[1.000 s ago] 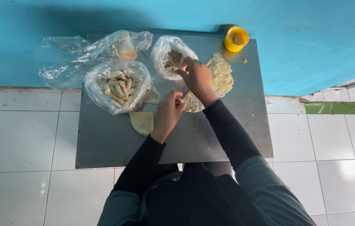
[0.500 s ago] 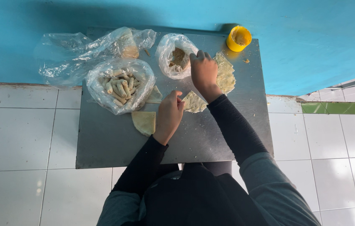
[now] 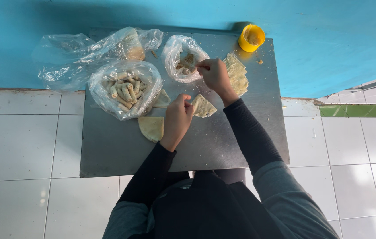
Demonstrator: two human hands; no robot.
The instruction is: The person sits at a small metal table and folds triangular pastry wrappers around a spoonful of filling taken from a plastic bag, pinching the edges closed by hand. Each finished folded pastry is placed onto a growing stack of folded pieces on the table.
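The left hand (image 3: 177,117) rests near the middle of the grey metal worktop (image 3: 223,146), fingers curled together and pinching the left corner of a triangular pastry wrapper (image 3: 203,106) that lies flat just beside it. The right hand (image 3: 214,75) reaches farther back, fingertips closed on what looks like a small pinch of filling at the mouth of the small plastic bag (image 3: 181,59); how much it holds is too small to tell.

To the left of that bag sits a larger bag of finished rolls (image 3: 126,88), with a crumpled clear bag (image 3: 86,51) behind it. A stack of wrappers (image 3: 237,75) lies just right of the right hand, and a yellow cup (image 3: 251,37) stands at the far right corner. Another folded wrapper (image 3: 151,128) lies near the left wrist.

As a judgement: the filling could drop on the worktop on the way over, since the pinch is loose and the wrapper sits apart from the bag. The thin wrapper may also tear or slide if the left hand pulls its corner. The right sleeve passes close to the stack and could drag its sheets.
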